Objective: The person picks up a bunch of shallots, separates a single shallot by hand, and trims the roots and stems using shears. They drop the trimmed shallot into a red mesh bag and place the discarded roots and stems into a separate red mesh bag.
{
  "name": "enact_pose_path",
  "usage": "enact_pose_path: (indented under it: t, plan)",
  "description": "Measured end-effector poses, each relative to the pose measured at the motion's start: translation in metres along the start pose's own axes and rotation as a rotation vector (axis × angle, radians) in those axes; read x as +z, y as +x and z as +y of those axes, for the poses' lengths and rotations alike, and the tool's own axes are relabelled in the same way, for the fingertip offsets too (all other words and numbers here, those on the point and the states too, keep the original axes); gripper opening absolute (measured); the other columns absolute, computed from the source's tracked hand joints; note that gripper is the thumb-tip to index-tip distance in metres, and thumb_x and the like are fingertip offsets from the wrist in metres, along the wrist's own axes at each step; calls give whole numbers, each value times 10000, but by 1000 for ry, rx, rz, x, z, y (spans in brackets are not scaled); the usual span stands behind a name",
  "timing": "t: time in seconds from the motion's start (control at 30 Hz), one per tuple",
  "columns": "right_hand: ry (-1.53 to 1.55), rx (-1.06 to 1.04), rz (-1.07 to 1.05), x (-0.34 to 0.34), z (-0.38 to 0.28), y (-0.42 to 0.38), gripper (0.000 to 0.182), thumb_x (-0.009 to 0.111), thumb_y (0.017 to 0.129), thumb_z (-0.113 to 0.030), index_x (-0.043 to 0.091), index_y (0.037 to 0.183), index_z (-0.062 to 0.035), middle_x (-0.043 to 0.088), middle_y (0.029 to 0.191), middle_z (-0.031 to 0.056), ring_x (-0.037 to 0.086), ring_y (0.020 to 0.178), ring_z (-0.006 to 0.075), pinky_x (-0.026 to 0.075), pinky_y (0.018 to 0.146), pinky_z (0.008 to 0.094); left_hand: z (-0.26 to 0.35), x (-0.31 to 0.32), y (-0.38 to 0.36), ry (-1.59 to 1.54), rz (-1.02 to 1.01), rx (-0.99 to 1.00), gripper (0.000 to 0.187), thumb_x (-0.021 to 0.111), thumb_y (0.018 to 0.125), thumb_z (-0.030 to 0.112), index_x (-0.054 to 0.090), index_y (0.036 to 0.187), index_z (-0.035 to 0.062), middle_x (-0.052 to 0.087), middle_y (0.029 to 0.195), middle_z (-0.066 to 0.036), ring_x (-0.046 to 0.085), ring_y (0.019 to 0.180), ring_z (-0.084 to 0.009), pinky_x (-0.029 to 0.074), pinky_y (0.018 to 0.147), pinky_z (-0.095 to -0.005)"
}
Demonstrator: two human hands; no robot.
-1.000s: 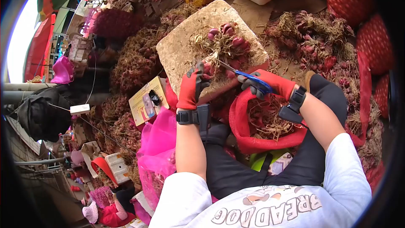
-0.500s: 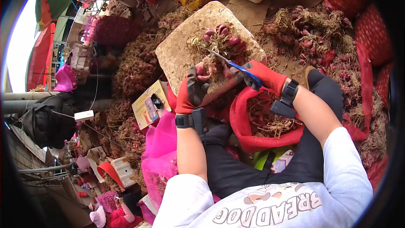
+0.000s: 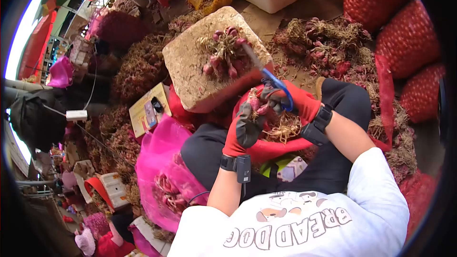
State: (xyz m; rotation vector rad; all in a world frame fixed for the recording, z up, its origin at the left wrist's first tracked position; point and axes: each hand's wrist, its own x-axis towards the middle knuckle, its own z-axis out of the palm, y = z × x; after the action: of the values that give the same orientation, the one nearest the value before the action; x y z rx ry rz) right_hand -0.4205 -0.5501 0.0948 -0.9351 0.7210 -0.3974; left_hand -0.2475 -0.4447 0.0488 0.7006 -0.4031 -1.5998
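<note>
the fingers of your red-and-grey-gloved left hand (image 3: 248, 131) are curled around small purple-red bulbs (image 3: 254, 99) above a red mesh sack (image 3: 278, 151); your right hand (image 3: 296, 99) grips blue-handled metal scissors (image 3: 283, 85). crowded fingers could fumble bulbs; a careless blade swing, nick gloves.

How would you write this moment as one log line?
left hand: holds small pink bulbs | right hand: holds blue-handled metal scissors | on cream square block: dry-stemmed pink bulb bunch
</note>
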Motion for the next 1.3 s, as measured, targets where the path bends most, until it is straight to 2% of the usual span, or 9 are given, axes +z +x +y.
enact_pose_path:
  t: [0.17,0.2,0.33,0.57,0.63,0.7,0.77,0.9,1.3]
  plan:
    - [279,-80,239,-19,81,-24,199,590,853,-183,574,936,-3,580,714,39,543,511,101,440,458,229,-49,-62,-36,-254,-27,-203,389,512,934,267,421,1278,109,571,1010,-14,578,889,-136,495,841,-279]
    - [325,-80,209,-35,108,-24,205,588,855,-185,571,947,-3,586,720,44,560,522,113,459,466,240,-34,-21,-50,49,280,-158,482,557,897,336,405,1289,100,544,973,-29,562,912,-174,479,870,-302]
    - [480,-10,74,-31,123,-52,231,590,855,-190,563,973,6,594,740,55,589,552,130,493,495,251,-32,-2,-64,-185,111,-214,448,579,903,234,414,1301,111,436,1304,-101,447,1178,-278,466,893,-350]
    - [589,1,-21,-15,110,-59,200,587,861,-207,540,982,-54,525,720,-1,523,558,84,436,493,219,-49,-18,-51,143,23,-258,325,595,872,103,491,1167,16,602,1043,-71,570,944,-207,500,767,-297]
    - [543,19,0,-7,95,-58,187,590,864,-235,534,961,-86,504,712,-16,496,545,69,412,473,211,-43,-22,-49,506,-5,-78,280,561,892,86,506,1162,33,598,994,-52,572,847,-143,489,673,-248]
    - [334,-43,217,1,80,-74,215,589,874,-287,532,977,-108,489,665,-30,484,537,66,401,457,201,-41,-41,-49,305,-73,-106,241,541,905,81,531,1144,52,592,937,-30,560,756,-91,460,594,-206]
    - [171,129,318,-17,81,-83,225,593,875,-313,531,968,-118,485,643,-36,483,526,66,394,445,197,-47,-81,-41,-468,-181,-322,207,536,910,87,565,1114,72,582,871,-5,533,671,-51,415,528,-172]
    - [-499,-27,219,-18,102,-130,273,601,871,-363,620,915,-94,570,680,-13,501,539,47,378,487,196,-33,-45,-44,237,192,-168,216,585,869,86,584,1084,65,596,804,11,511,597,-38,378,492,-184]
    - [-612,178,156,0,86,-133,359,653,817,-370,672,969,-45,611,729,-4,501,597,47,392,564,249,-55,-51,-44,845,85,53,335,649,740,-26,564,1061,16,625,933,-36,560,748,-79,448,609,-217]
